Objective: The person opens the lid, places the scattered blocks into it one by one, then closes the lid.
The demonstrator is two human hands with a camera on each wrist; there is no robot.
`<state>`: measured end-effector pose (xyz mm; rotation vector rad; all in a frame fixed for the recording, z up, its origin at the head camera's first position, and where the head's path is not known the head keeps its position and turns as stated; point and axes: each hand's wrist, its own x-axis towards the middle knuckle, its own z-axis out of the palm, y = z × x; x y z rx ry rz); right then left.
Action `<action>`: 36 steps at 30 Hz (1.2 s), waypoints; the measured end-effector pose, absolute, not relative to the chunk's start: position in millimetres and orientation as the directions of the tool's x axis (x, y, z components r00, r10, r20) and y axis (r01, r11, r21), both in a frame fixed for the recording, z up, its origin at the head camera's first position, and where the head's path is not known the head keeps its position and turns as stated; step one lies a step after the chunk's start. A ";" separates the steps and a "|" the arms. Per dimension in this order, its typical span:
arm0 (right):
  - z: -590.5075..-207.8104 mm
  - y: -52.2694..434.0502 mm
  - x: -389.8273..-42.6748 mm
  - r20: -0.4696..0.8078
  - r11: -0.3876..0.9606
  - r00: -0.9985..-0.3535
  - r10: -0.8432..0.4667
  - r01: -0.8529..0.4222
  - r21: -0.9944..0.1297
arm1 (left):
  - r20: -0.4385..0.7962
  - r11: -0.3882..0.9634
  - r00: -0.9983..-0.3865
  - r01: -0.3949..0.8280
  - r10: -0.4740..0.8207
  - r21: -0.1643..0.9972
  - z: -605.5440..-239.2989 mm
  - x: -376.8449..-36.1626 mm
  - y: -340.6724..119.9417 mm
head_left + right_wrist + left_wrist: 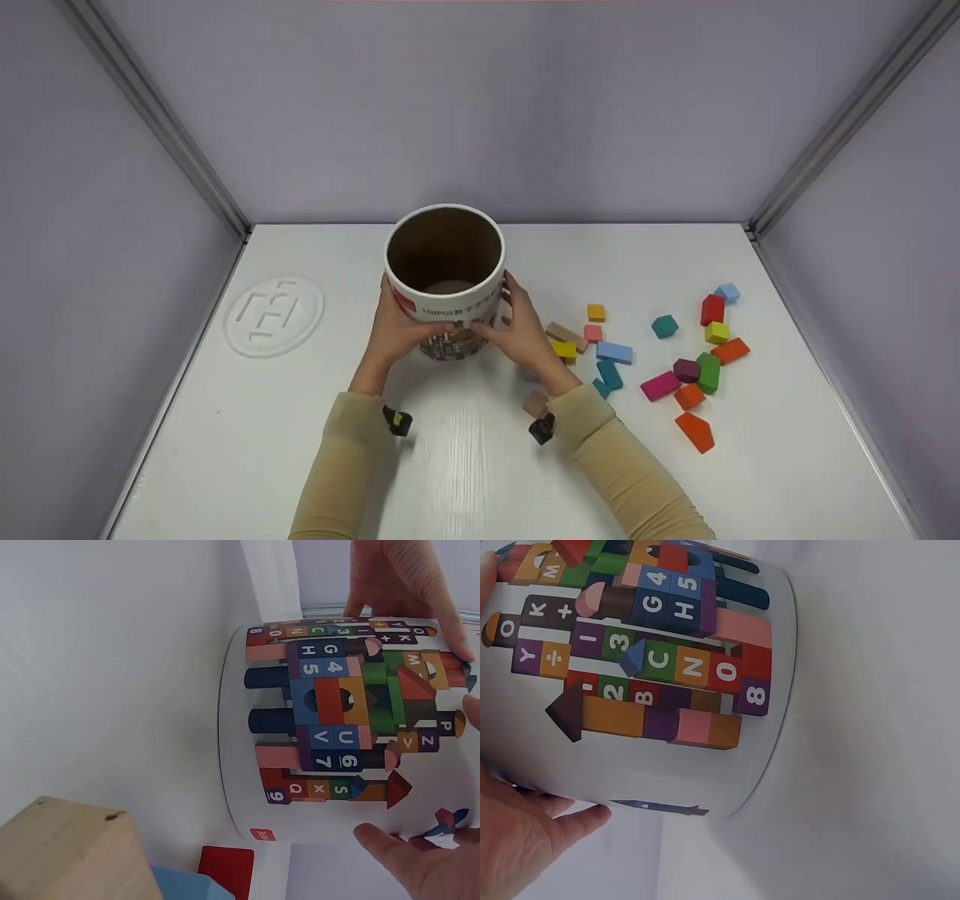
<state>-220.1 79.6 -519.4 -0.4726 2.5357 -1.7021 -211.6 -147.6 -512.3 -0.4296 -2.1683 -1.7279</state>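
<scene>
Both hands hold the round tub point(445, 281). Left hand point(395, 330) curls its fingers around the tub's left side, and right hand point(520, 330) curls around its right side. That tub stands upright on the white worktop point(465, 465), open at the top, with block pictures on its wall. Right of the tub lie many small coloured blocks point(660, 352). A plain wooden block point(535, 403) sits just beside the right wrist. Left of the tub is a round raised logo point(274, 315).

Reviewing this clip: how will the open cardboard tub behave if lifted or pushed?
The tub looks empty inside, so probably light. Its wall seems stiff cardboard, though squeezable at the open rim. Standing upright on the table, tall but broad-based, it would likelier slide than tip; on its side it would roll.
</scene>
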 end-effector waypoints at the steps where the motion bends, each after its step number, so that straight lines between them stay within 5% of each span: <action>1: -519.2 80.0 -220.4 0.124 0.349 -0.952 -0.278 -0.220 -0.911 | 0.437 0.225 -0.899 0.430 0.021 0.874 -512.5 -211.6 -147.6; 15: -509.2 105.4 -219.3 0.071 0.416 -0.955 -0.287 -0.191 -0.889 | 0.388 0.239 -0.921 0.379 0.011 0.894 -512.8 -211.3 -150.0; 23: -501.9 158.8 -207.1 0.062 0.506 -0.960 -0.275 -0.199 -0.839 | 0.363 0.247 -0.932 0.352 0.005 0.903 -514.4 -210.0 -148.7; 36: -511.3 251.8 -188.5 -0.064 0.694 -0.990 -0.125 -0.042 -0.718 | 0.382 0.247 -0.924 0.373 0.012 0.894 -514.7 -211.1 -149.5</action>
